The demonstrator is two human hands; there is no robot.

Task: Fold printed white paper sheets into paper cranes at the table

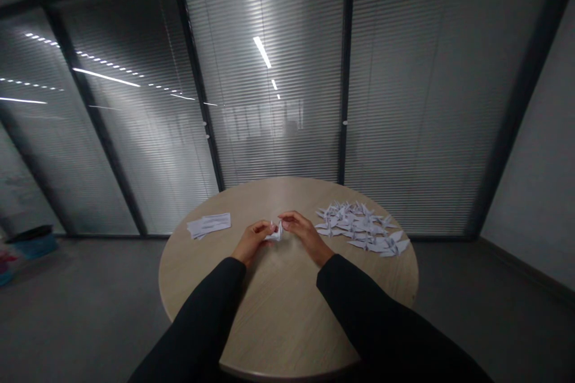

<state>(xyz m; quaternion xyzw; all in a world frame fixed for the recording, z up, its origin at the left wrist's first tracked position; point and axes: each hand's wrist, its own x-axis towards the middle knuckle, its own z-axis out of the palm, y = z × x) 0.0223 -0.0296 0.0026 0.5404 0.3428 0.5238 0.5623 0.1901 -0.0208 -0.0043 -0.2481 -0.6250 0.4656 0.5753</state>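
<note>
Between my two hands is a small white folded paper crane point(277, 233), held a little above the table. My left hand point(254, 241) pinches it from the left, fingers closed on the paper. From the right, my right hand point(302, 231) has its thumb and fingertips closed at the crane's upper right point. Part of the paper is hidden behind the fingers. To the right lies a pile of finished white paper cranes point(359, 226). Off to the left is a stack of white paper sheets point(210, 224).
Everything rests on a round light-wood table point(287, 317). Behind it stands a glass partition with blinds point(278, 149). A blue tub point(33, 243) sits on the floor at far left, and a pale wall point(534, 191) rises at right.
</note>
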